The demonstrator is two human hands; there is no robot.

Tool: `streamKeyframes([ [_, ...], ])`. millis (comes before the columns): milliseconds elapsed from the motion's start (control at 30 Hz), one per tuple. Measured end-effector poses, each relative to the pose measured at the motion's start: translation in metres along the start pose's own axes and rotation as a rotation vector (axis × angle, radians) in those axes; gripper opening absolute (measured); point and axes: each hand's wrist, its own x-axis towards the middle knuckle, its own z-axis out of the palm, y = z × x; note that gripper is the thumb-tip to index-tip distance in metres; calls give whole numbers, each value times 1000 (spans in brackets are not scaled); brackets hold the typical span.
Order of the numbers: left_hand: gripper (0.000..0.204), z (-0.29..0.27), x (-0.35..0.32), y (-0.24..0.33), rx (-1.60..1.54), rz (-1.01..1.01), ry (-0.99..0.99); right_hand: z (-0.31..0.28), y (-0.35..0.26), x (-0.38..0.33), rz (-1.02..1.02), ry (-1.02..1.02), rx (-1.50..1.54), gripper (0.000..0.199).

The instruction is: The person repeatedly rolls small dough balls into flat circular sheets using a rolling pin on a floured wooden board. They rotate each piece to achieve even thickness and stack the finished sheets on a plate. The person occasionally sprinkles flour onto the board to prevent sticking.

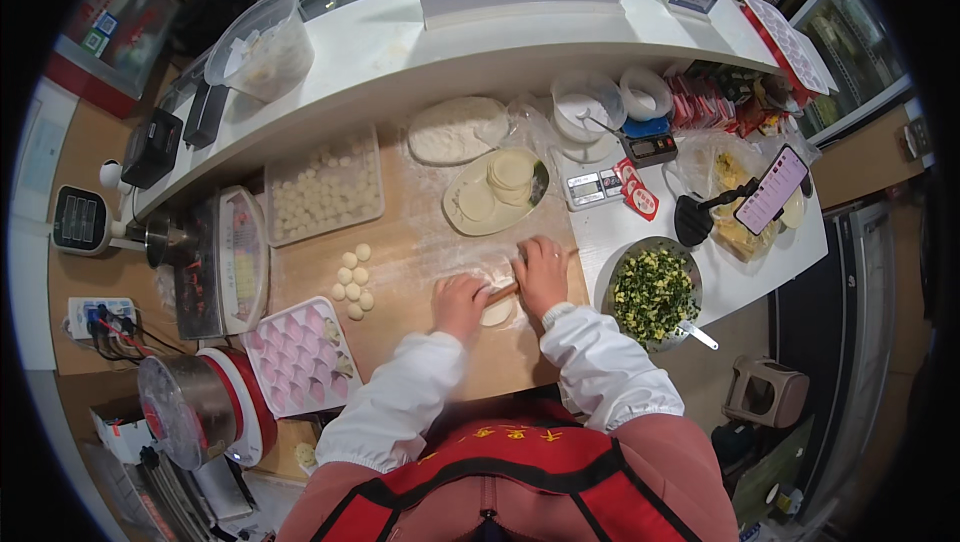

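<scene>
A thin brown rolling pin [503, 292] lies slantwise across a round dough wrapper [497, 313] on the floured wooden board [405, 337]. My right hand [543, 274] is over the pin's right part, fingers curled on it. At the pin's left end is my left hand [460, 304], its fingers bent in and touching it; their tips are partly hidden. Left of my hands sit several small dough balls [352, 280]. Beyond them, an oval plate [470, 226] bears a stack of rolled wrappers [510, 172]. To the right stands a metal bowl of chopped green filling [655, 292] with a spoon.
A tray of dough balls [325, 187] and a tub of flour [458, 130] stand at the back of the board. A pink moulded tray [300, 357] is at the left front. Right of the board are a kitchen scale [595, 189] and a phone on a stand [772, 190].
</scene>
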Motion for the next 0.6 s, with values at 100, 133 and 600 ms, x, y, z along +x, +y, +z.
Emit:
streamKeyframes([
  [100, 15, -12, -13, -5, 82, -108, -46, -29, -5, -46, 6, -75, 37, 26],
  [133, 15, -14, -17, -5, 126, -215, -83, -35, -10, -57, 58, -150, -21, 25],
  [600, 13, -21, -32, -9, 138, -157, 25, -26, 2, -62, -30, 56, -41, 22],
])
